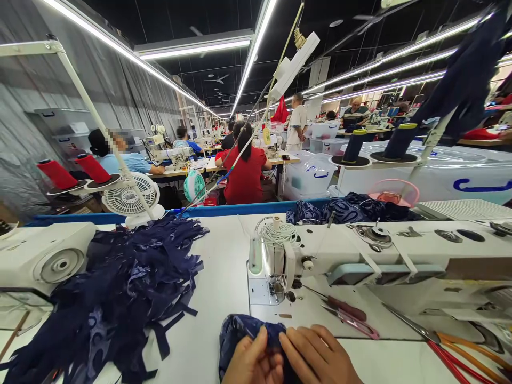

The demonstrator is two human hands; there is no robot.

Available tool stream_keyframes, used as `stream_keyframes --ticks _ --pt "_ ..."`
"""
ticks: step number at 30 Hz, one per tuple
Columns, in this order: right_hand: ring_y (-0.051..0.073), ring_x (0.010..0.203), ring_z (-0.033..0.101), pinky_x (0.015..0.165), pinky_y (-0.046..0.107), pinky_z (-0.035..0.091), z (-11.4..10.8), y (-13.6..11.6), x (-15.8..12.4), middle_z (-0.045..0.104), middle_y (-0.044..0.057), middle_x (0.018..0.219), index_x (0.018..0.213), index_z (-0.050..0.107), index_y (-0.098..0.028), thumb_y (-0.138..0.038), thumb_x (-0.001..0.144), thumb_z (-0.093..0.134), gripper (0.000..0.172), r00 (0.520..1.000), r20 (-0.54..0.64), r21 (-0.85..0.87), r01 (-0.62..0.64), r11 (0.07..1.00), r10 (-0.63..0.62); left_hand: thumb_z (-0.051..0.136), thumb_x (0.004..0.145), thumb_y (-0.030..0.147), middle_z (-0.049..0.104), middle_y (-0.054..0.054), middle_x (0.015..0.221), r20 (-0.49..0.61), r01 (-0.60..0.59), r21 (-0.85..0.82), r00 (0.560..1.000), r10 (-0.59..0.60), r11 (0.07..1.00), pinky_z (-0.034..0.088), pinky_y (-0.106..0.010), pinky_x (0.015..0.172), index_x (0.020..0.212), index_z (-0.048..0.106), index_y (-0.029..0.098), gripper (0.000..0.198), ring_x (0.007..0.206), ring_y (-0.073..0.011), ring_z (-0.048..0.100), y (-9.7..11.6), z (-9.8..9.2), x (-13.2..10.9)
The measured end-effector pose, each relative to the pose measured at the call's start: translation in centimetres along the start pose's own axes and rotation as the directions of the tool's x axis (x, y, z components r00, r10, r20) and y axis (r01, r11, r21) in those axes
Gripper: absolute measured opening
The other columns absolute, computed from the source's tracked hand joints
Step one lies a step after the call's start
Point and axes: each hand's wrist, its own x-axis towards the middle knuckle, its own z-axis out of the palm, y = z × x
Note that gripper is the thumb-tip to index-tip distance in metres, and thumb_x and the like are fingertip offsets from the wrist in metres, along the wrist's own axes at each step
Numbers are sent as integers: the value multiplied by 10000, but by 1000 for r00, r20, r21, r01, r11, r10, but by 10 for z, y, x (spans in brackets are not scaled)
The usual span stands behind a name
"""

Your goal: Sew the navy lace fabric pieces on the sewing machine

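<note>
At the bottom centre, a piece of dark navy patterned fabric [236, 335] lies at the table's front edge, below the needle area of a white sewing machine [320, 250]. My left hand [256, 360] pinches its upper part between thumb and curled fingers. Close beside it on the right, my right hand [318, 354] has its fingers together, the fingertips pressed on the same fabric. Part of the fabric is hidden under both hands. A large heap of navy fabric strips [132, 282] spreads over the left of the table.
Right of the needle lie a dark red screwdriver [348, 308], pink snips [356, 321] and orange-handled scissors [436, 336]. Another machine [52, 256] stands at the left edge. Behind are a white fan [134, 194], red thread cones [94, 168], navy fabric [344, 209] and seated people.
</note>
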Motion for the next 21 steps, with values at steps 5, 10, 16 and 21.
stream_keyframes --ticks 5,10,16,21 --pt "209 846 648 811 376 438 19 16 2 689 120 997 1036 670 -94 -23 1021 281 396 1000 -23 -8 5 1000 -5 963 560 430 758 -114 886 13 -253 -79 967 255 964 552 -249 800 743 728 111 436 834 -188 716 13 5 15" --pt "219 825 645 797 379 424 36 19 -6 678 120 964 1020 659 -113 -33 1012 286 381 995 -88 19 -47 999 49 974 542 394 762 -87 879 -40 -194 -107 981 190 975 582 -249 778 723 735 113 411 866 -213 733 11 -5 21" --pt "220 837 643 830 395 422 46 17 -20 681 112 978 1027 661 -130 -26 994 343 335 990 -71 34 -117 993 119 981 516 396 760 -98 830 -37 -161 -116 987 157 980 597 -253 720 716 732 101 435 844 -238 740 15 -3 21" --pt "217 867 631 870 408 419 49 17 -26 684 111 987 1037 662 -121 -20 999 340 339 990 -55 41 -126 991 128 981 530 351 741 -93 777 -89 -159 -116 985 149 980 601 -266 699 616 628 116 433 843 -254 740 13 -2 23"
